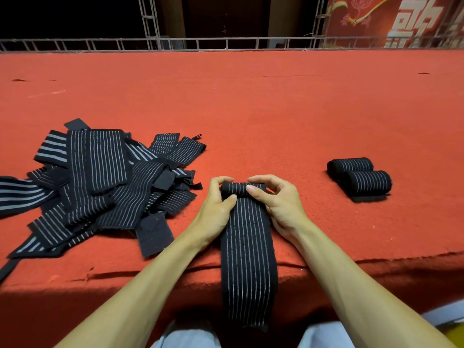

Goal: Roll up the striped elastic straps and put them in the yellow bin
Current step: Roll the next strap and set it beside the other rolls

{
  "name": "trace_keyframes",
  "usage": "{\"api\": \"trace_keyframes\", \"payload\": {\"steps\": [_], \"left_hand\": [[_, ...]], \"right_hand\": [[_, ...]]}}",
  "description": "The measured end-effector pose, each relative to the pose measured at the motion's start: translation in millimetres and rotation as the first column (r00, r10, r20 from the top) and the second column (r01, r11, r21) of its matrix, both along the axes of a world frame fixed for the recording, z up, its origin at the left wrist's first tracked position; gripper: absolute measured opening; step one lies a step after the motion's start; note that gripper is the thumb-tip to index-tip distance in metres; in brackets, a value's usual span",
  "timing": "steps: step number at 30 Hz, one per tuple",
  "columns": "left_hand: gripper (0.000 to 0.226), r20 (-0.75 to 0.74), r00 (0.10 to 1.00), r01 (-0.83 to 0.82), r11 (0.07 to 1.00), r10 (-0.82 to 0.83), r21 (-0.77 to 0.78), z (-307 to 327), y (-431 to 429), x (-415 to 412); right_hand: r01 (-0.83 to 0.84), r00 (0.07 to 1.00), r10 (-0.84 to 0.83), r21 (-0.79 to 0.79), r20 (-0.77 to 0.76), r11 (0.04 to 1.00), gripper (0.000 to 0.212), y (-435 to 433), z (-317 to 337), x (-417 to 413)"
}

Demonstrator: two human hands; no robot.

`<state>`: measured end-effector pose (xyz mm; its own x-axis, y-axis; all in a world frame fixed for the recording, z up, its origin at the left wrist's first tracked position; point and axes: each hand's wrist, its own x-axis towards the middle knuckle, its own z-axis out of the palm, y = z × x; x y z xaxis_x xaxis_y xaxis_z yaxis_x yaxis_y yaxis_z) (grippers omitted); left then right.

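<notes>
red carpet (251, 101), left hand (216, 204), right hand (278, 199) pinching rolled strap (247, 237)

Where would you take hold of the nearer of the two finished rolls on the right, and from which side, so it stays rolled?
Probably the nearer roll toward its right end, from above: thumb on the near side, pinning the loose tail against it, fingers behind. It lies on its side, and the farther roll crowds its far left.

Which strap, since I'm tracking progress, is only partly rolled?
The strap in the left hand and right hand: only its far end is coiled. Two rolls are finished; the pile lies unrolled.
</notes>
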<state>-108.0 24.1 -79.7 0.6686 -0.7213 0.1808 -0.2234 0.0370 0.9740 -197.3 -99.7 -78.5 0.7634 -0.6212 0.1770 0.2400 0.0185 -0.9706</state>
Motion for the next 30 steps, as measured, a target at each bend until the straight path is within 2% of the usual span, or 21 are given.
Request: {"api": "trace_keyframes", "payload": {"steps": [6, 10, 13, 16, 18, 20, 25, 30], "left_hand": [[0.027, 0.013, 1.000, 0.002, 0.998, -0.003, 0.060, -3.3, 0.0, 2.5], [0.025, -0.013, 1.000, 0.014, 1.000, -0.014, 0.011, -0.9, 1.4, -1.1], [0.026, 0.015, 1.000, 0.010, 1.000, -0.010, -0.023, 0.2, 3.5, -1.2], [0.030, 0.083, 0.996, 0.038, 0.999, -0.036, -0.029, 0.6, 5.6, -1.9], [0.034, 0.116, 0.992, 0.049, 0.998, -0.044, -0.038, 0.3, 5.8, -1.8], [0.034, 0.122, 0.992, 0.043, 0.998, -0.037, -0.049, 0.3, 6.3, -1.0], [0.032, 0.113, 0.993, 0.025, 1.000, -0.024, -0.010, -2.3, 4.8, -0.9], [0.031, 0.079, 0.997, 0.005, 1.000, -0.007, 0.024, -1.6, 2.1, 0.1]], "right_hand": [[-0.023, 0.999, 0.022, 0.051, 0.025, 0.998, 0.031, -2.0, -0.7, -2.1], [-0.052, 0.998, 0.051, 0.062, 0.024, 0.997, 0.038, -3.1, -2.0, -2.6], [-0.041, 0.999, 0.041, 0.047, 0.006, 0.998, 0.030, -1.8, -2.0, -1.7], [0.019, 0.999, -0.021, -0.063, -0.033, 0.998, 0.011, 1.6, -1.4, 1.9], [0.029, 0.996, -0.040, -0.138, -0.078, 0.990, 0.021, 4.7, -0.5, 3.8], [0.036, 0.994, -0.052, -0.165, -0.093, 0.986, 0.022, 6.3, 0.5, 4.6], [0.006, 0.999, -0.009, -0.080, -0.031, 0.997, 0.008, 2.5, -1.1, 2.2], [-0.009, 1.000, 0.009, -0.031, 0.002, 0.999, 0.013, -0.3, -2.7, -1.1]]}}
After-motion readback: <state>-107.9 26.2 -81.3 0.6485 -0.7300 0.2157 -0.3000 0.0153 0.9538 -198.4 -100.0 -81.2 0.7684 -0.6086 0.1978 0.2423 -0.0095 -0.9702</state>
